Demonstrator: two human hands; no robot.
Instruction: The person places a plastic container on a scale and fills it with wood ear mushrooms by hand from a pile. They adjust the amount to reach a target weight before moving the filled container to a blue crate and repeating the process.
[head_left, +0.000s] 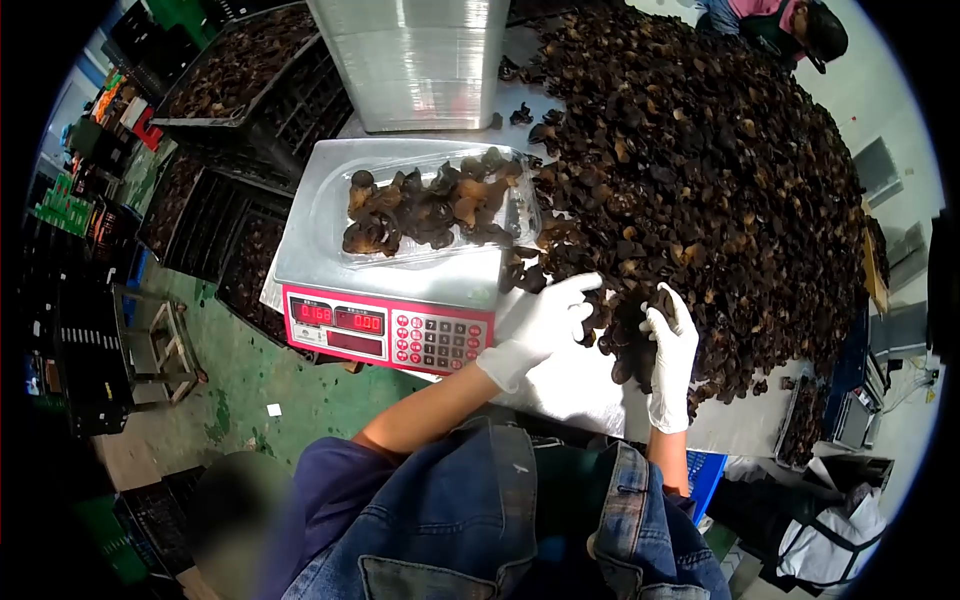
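My left hand [545, 325], in a white glove, is at the near edge of a large heap of dark wood ear mushrooms [690, 180]. Its fingers are bent and apart, touching loose pieces, and I see nothing held in them. To its right, my right hand [672, 350], gloved too, has its fingers curled round a few wood ear mushrooms [632, 345]. Left of my hands stands a weighing scale [390, 290] with a pink-red front and lit red digits reading 0.168 and 0.00. On its metal plate sits a clear plastic tray [330, 220] with wood ear mushrooms [430, 210] in it.
Behind the scale rises a tall stack of clear plastic trays [410, 65]. Black crates [240, 130] of mushrooms stand at the left, near a small wooden stool [160, 340] on the green floor. Another person [780, 25] bends over the heap's far side.
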